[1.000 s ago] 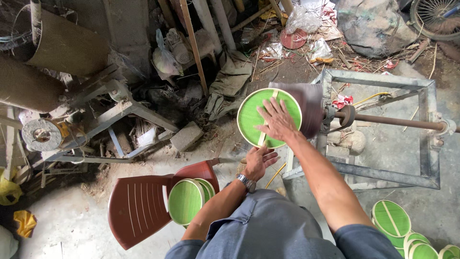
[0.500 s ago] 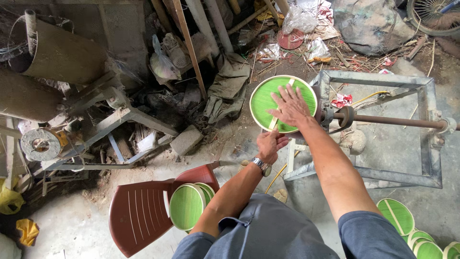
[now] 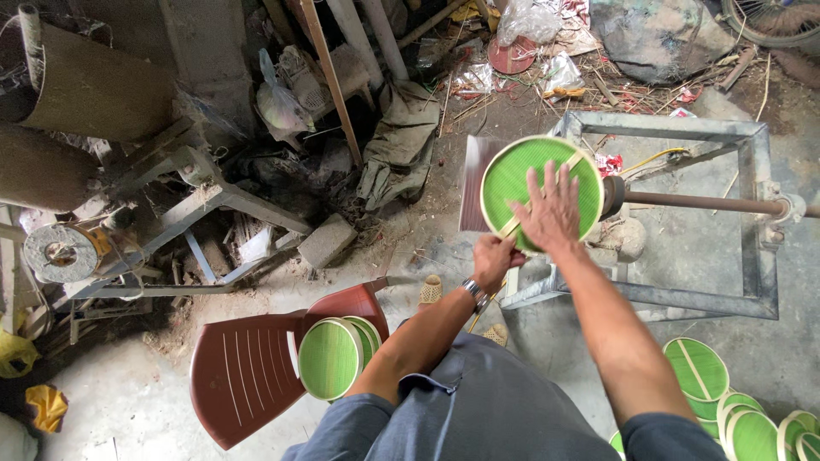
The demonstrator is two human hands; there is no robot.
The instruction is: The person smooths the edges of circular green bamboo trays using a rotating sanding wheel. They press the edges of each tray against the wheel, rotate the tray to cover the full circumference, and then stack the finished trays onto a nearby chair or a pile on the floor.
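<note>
edge-trimming looks under way: right hand (image 3: 553, 207) lies flat, fingers spread, on the green woven fan (image 3: 530, 175) against the spinning disc (image 3: 475, 183), left hand (image 3: 494, 259) closed on its handle; next calls for steady turning.

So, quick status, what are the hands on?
Right hand flat on green round fan. Left hand grips its handle below. Nothing in between.

The right hand (image 3: 551, 209) lies flat on a round green fan (image 3: 530, 175). Just below it, the left hand (image 3: 494, 260) seems to grip the fan's handle, mostly hidden.
</note>
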